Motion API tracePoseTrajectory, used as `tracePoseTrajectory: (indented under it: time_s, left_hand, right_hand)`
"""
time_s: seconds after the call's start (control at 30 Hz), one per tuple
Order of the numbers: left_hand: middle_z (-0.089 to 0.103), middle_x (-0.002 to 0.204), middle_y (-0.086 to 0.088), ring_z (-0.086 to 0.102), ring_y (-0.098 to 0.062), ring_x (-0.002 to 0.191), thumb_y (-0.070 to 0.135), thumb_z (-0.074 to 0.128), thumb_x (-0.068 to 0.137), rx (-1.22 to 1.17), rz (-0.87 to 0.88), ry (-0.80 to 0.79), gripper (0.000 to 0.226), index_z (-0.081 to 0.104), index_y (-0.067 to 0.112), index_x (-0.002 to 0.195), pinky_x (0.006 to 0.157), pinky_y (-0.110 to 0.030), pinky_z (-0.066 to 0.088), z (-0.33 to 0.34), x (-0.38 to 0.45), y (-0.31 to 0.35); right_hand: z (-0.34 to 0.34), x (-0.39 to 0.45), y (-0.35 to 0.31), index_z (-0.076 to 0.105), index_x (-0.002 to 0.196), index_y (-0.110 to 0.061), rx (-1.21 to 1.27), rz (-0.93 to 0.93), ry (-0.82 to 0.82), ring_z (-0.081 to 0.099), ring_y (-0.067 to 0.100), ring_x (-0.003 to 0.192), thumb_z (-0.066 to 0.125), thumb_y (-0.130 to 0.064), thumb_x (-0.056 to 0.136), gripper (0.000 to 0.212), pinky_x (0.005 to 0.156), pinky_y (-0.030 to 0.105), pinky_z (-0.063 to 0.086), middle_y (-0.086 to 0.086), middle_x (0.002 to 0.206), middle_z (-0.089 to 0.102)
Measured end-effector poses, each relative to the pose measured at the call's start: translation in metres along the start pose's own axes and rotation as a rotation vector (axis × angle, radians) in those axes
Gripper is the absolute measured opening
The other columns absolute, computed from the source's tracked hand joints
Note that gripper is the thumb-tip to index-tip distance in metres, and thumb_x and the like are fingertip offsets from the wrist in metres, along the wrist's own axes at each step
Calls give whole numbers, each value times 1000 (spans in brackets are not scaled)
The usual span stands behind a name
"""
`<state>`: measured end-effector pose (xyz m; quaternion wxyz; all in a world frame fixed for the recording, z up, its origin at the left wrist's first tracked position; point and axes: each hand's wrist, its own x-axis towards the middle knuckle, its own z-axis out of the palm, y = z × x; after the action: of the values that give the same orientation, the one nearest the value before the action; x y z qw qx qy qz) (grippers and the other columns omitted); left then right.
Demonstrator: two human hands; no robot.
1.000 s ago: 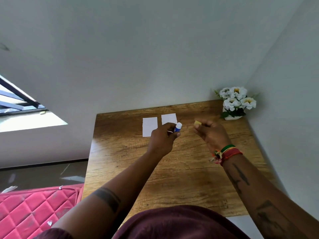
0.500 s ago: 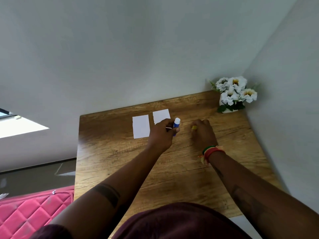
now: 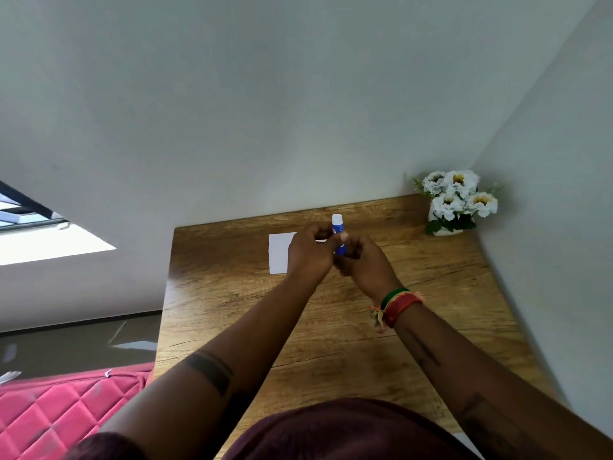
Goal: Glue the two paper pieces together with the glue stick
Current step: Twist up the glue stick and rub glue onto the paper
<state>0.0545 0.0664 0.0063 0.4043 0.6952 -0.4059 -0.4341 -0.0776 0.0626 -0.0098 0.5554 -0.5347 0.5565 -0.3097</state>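
Both of my hands meet above the far middle of the wooden table (image 3: 331, 327). They hold a blue glue stick (image 3: 338, 231) upright, its white tip pointing up. My left hand (image 3: 310, 255) grips the stick's side, and my right hand (image 3: 366, 265) closes around its lower end. One white paper piece (image 3: 278, 253) lies flat on the table just left of my left hand. The second paper piece is almost fully hidden behind my hands. The stick's yellow cap is not in sight.
A small white pot of white flowers (image 3: 456, 202) stands in the table's far right corner, against the walls. A pink quilted surface (image 3: 56, 416) lies low on the left, beside the table's left edge.
My right hand, which held a yellow cap and then lowered to the table, has come back to the glue stick. Both hands now hold the stick, raised more upright.
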Motion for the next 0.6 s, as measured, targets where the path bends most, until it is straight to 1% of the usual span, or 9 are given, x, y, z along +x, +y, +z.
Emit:
tracePoseTrajectory:
  time_s: [0.07,0.17,0.27,0.33,0.4,0.47,0.5,0.53,0.6]
  left_hand:
    - [75,107,11,70,-9,101,37,80,87,-72,-23,15,31,74,25,114,88,-31,56,-2,-4,6]
    - [78,98,12,73,-4,90,38,82,85,-110,-34,56,28,76,25,109,82,-29,58,-8,-10,12]
    - [78,96,15,71,4,83,37,80,86,-143,-20,70,28,77,26,111,71,-17,53,-16,-13,16]
    - [78,96,16,70,9,82,36,79,87,-160,-11,67,27,77,26,112,62,-9,50,-18,-16,18]
    - [78,95,15,71,6,82,34,80,87,-187,-7,57,26,77,26,111,65,-13,53,-18,-17,19]
    - [79,94,15,73,2,83,33,81,86,-215,-6,51,25,77,26,109,73,-23,57,-18,-18,19]
    - [79,94,15,73,2,84,34,82,85,-219,-5,53,26,77,26,109,76,-24,58,-17,-19,19]
    - [78,94,15,73,3,85,34,83,84,-219,-5,56,27,77,26,109,76,-24,57,-17,-19,19]
    - [78,95,15,72,5,85,35,83,84,-218,-2,57,29,77,25,110,72,-18,55,-16,-18,20]
  right_hand:
    - [6,-2,-8,62,118,-5,133,17,48,71,30,90,74,-12,90,31,78,41,61,19,104,72]
    - [7,-6,-14,65,114,5,222,4,31,71,29,86,73,-7,90,27,73,34,60,27,102,72]
    - [6,-13,-16,67,116,5,278,-26,-39,69,26,88,64,-11,97,24,75,29,59,22,100,72]
    - [8,-18,-16,65,120,4,370,-14,-97,68,24,89,55,-16,103,28,77,31,59,17,100,71]
    - [12,-20,-16,62,126,4,513,22,-106,67,26,95,53,-17,104,32,84,37,57,21,109,69]
    - [14,-20,-18,56,132,6,659,50,-72,65,32,103,59,-11,100,36,93,42,54,28,119,66]
    - [14,-19,-19,54,133,8,712,59,-67,64,34,106,62,-6,97,39,96,44,53,31,123,64]
    - [14,-19,-20,53,132,11,741,63,-77,63,35,107,63,-3,95,41,96,42,54,33,124,62]
    - [11,-18,-20,54,129,14,774,66,-111,66,28,98,59,-3,97,36,86,32,59,29,114,65]
